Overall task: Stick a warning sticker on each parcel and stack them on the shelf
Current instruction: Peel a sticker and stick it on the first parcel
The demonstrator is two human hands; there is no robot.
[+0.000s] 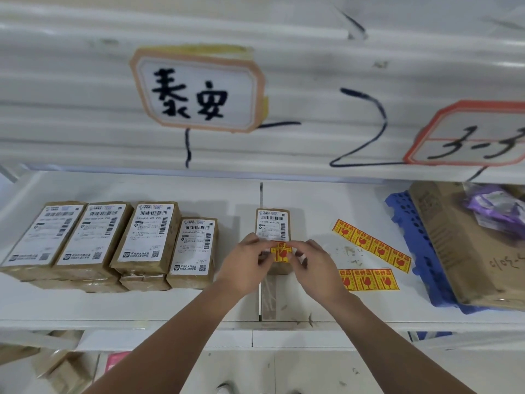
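Sticker [280,253] pinched between fingers [300,247] (over the parcel [273,223])

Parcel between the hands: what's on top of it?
A white shipping label and a yellow warning sticker, pinched by the left hand and right hand. They cover the parcel's near end.

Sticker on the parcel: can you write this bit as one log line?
step: sticking | left hand: pinches sticker | right hand: pinches sticker | target: middle parcel | spare strips: on shelf
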